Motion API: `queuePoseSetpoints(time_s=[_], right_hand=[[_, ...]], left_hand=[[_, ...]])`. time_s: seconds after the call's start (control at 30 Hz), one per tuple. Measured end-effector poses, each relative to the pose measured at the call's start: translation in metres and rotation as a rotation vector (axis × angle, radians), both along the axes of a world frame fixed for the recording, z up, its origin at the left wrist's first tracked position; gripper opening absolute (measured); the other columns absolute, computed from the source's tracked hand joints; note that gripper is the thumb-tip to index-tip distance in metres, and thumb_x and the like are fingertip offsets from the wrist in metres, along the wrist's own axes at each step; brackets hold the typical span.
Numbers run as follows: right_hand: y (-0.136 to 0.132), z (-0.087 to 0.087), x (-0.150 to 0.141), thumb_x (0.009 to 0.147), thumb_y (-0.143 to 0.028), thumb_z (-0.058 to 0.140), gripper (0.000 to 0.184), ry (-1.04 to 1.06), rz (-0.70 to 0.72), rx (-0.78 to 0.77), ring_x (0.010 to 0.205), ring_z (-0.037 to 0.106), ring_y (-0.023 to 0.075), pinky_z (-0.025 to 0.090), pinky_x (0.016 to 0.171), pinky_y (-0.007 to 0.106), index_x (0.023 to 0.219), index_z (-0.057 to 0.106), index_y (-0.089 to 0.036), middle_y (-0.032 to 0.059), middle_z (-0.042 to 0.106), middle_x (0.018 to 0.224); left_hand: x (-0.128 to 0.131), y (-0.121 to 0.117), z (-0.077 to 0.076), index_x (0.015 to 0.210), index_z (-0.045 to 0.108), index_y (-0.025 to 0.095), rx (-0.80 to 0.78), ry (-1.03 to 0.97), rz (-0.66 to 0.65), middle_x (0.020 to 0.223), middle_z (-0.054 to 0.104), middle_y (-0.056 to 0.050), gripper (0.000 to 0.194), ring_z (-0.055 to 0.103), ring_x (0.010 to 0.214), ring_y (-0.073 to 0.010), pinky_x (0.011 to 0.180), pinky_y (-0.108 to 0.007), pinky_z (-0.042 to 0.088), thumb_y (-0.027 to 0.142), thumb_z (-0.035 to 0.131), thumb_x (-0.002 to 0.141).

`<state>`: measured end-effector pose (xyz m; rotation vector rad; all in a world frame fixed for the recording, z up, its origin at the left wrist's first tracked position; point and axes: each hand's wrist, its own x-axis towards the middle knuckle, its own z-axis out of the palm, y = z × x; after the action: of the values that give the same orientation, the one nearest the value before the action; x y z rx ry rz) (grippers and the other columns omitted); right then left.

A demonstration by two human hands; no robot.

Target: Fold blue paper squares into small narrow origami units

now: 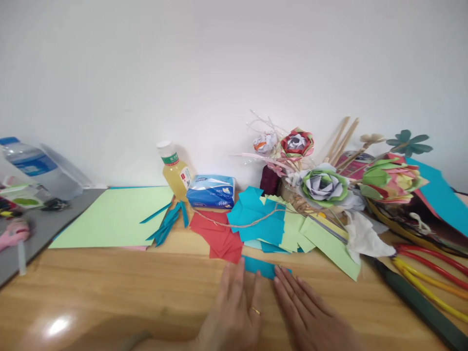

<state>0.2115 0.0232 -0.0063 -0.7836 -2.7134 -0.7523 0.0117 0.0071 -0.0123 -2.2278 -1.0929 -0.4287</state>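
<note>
A strip-like piece of blue paper (260,267) lies on the wooden table in front of me. My left hand (232,307), with a ring on one finger, rests with stretched fingers at the paper's left end and lower edge. Flat on its right part lie the fingertips of my right hand (310,312). Neither hand grips anything. Just beyond are red paper pieces (217,234), blue paper squares (256,214) and light green paper pieces (331,246). A thin twine (248,225) runs across them.
Green sheets (113,219) and narrow blue strips (168,223) lie left. Behind stand a juice bottle (175,170) and a tissue pack (211,191). Paper flowers (323,186) fill the back right, with a dark-handled tool (420,297) near the right edge. A water bottle (36,165) is far left.
</note>
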Motion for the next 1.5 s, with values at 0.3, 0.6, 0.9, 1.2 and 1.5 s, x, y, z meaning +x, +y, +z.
queuePoseSetpoints(time_s=[0.3,0.6,0.9,1.2,1.5], right_hand=[[0.000,-0.012,0.001,0.078,-0.012,0.035,0.058,0.057,-0.010,-0.050,0.117,0.050,0.0223,0.047,0.091,0.033,0.135,0.037,-0.002,0.0138,0.057,0.125],[0.004,0.000,0.010,0.070,-0.006,0.036,0.042,-0.005,0.042,0.127,0.098,0.062,0.0224,0.050,0.079,0.032,0.102,0.063,-0.006,0.0152,0.066,0.109],[0.007,-0.005,-0.015,0.067,-0.014,0.047,0.033,0.138,-0.092,0.061,0.084,0.065,0.0261,0.046,0.083,0.039,0.094,0.067,-0.011,0.0128,0.071,0.089],[0.027,-0.001,-0.012,0.072,-0.004,0.043,0.027,0.348,-0.020,-0.180,0.075,0.063,0.0243,0.043,0.080,0.039,0.082,0.066,-0.012,0.0132,0.070,0.080],[0.042,0.040,-0.013,0.082,-0.035,0.039,0.028,0.708,-0.353,-1.319,0.059,0.053,0.0159,0.037,0.053,0.026,0.064,0.055,-0.019,0.0017,0.058,0.062]], left_hand=[[-0.002,0.014,-0.005,0.122,0.055,0.007,-0.263,0.077,-0.144,0.124,0.058,-0.010,0.041,0.050,0.118,-0.0207,0.093,-0.030,0.036,0.025,0.032,0.093],[-0.005,0.010,-0.010,0.109,0.062,-0.002,-0.181,-0.002,0.013,0.113,0.061,-0.025,0.052,0.059,0.102,-0.0327,0.084,-0.039,0.039,0.042,0.044,0.087],[-0.015,0.027,-0.013,0.095,0.064,0.006,-0.090,-0.007,-0.094,0.095,0.069,-0.018,0.024,0.065,0.084,-0.0253,0.078,-0.036,0.044,0.008,0.045,0.082],[-0.019,0.036,-0.007,0.090,0.066,0.010,-0.482,-0.554,-0.198,0.086,0.067,-0.015,0.020,0.062,0.092,-0.0310,0.075,-0.042,0.049,0.010,0.046,0.085],[-0.018,0.045,0.015,0.076,0.064,0.013,-1.046,-1.250,-0.113,0.066,0.068,-0.005,0.039,0.064,0.059,-0.0164,0.054,-0.023,0.049,0.046,0.047,0.088]])
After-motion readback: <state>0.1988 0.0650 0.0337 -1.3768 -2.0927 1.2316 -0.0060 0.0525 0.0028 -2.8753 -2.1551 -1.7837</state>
